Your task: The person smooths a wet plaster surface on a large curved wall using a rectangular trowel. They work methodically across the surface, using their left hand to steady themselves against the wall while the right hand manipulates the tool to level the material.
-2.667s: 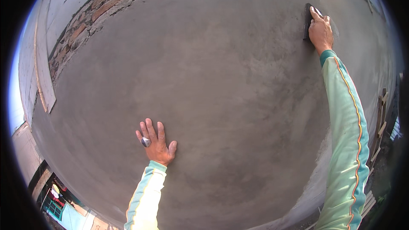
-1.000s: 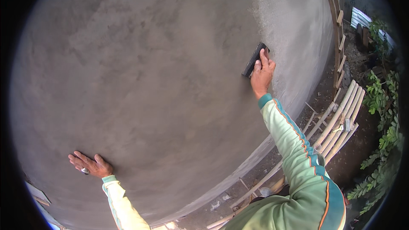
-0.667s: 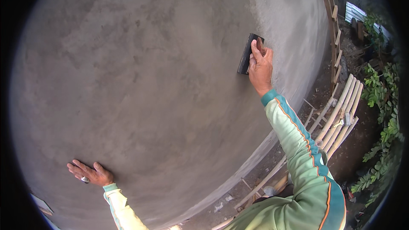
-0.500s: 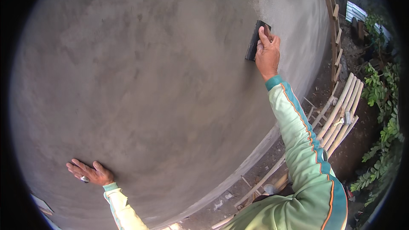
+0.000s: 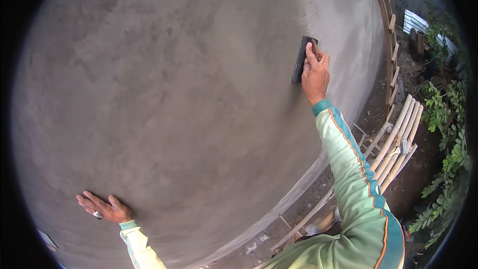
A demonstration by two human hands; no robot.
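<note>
A broad grey plastered wall (image 5: 199,119) spreads in front of me, darker over most of its face and paler along a strip at the right. My right hand (image 5: 315,75) is closed around the brown handle of a plastering float (image 5: 301,61). The float's dark, narrow rectangular plate stands nearly upright against the wall, beside the border of the darker and paler plaster. Part of the handle is hidden by my fingers. At the lower left, my left hand (image 5: 105,208) rests flat on the wall with fingers stretched out, a ring on one finger.
Right of the wall's base is a bench-like row of bamboo poles (image 5: 396,139) with a paintbrush (image 5: 397,150) on it. A wooden ladder-like frame (image 5: 388,40) rises beyond. Leafy plants (image 5: 445,119) and corrugated sheeting (image 5: 416,21) stand at the far right.
The whole view has shifted, so wall, bamboo and both hands appear slightly lower. The float stays at about the same spot on the wall, and my left hand remains flat.
</note>
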